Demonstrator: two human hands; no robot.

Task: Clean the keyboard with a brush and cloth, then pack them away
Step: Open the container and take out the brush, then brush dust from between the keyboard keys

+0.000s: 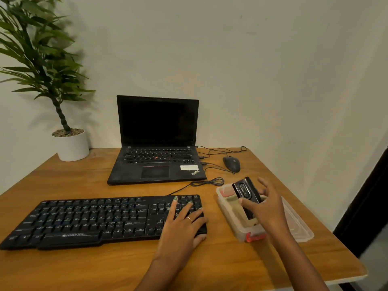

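My right hand (pixel 265 204) pinched the glossy black brush (pixel 246 191) over the clear plastic box (pixel 235 222); my left hand (pixel 184 219) lay flat, fingers straight, on the black keyboard (pixel 94 219). I judged cleaning barely begun.

A small office or home work corner, a wooden table (pixel 88 181) against a plain pale wall (pixel 252 70), an open black laptop (pixel 156 143), a black keyboard (pixel 100 219), a mouse (pixel 231 164) with wires, a green plant (pixel 37 55) in a white pot (pixel 72 147)
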